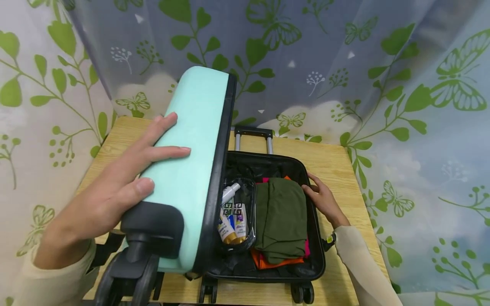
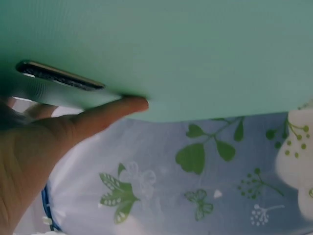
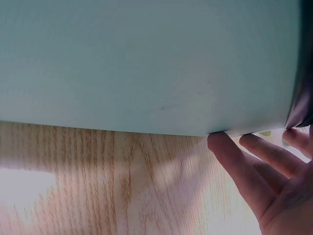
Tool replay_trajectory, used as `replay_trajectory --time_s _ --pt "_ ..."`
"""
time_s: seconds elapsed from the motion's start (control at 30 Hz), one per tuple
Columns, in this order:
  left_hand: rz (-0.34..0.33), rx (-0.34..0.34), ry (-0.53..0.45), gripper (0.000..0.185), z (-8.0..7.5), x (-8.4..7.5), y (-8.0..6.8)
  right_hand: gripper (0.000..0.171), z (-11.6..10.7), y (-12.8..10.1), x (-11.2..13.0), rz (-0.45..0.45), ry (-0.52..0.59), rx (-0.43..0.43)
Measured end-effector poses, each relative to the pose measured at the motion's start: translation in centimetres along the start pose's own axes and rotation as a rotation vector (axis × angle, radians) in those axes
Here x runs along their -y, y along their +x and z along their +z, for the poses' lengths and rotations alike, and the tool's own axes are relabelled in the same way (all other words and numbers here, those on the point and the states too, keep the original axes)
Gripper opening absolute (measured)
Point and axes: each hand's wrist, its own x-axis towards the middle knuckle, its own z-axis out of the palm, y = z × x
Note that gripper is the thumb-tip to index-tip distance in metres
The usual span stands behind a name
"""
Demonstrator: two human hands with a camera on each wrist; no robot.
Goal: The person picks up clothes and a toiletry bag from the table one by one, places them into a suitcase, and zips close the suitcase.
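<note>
A mint-green suitcase lies on a wooden table [image 1: 337, 161], its lid [image 1: 191, 161] raised almost upright. My left hand [image 1: 126, 182] lies flat on the lid's outer shell [image 2: 171, 49], fingers straight. The black lower half [image 1: 315, 255] holds a folded olive garment [image 1: 281, 219] over orange and pink clothes, beside a clear pouch of toiletry bottles [image 1: 233, 216]. My right hand [image 1: 323, 199] rests with straight fingers [image 3: 234, 166] against the right wall of the lower half [image 3: 146, 63], touching the table.
The telescopic handle [image 1: 253, 138] sticks out at the far end. Black wheels [image 1: 130, 267] on the lid rise near me; others [image 1: 302, 293] sit at the table's front edge. Leaf-and-butterfly curtains [image 1: 344, 63] hang close behind and at both sides.
</note>
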Motion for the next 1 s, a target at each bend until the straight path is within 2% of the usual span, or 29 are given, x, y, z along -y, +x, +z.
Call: replay_trajectory --time_s 0.23,0.4,0.67,0.83,1.0 --pt "-0.035 0.054 0.085 0.048 1.5 -1.1 1.2 0.071 0.0 -0.5 0.0 0.008 -0.015 0.003" --pt "0.000 0.089 0.151 0.045 3.2 -2.0 2.2 0.070 -0.1 -0.8 0.0 -0.003 -0.007 0.006" --pt "-0.005 0.138 0.201 0.040 6.2 -3.2 4.5 0.070 -0.1 -0.9 0.2 -0.014 0.006 0.022" --pt "-0.041 0.228 0.220 0.041 7.8 -3.8 5.9 0.069 0.0 -0.7 0.3 0.003 -0.004 0.015" --pt "-0.051 0.306 0.284 0.046 8.3 -4.2 7.0 0.069 0.0 -0.8 0.4 0.011 0.013 0.020"
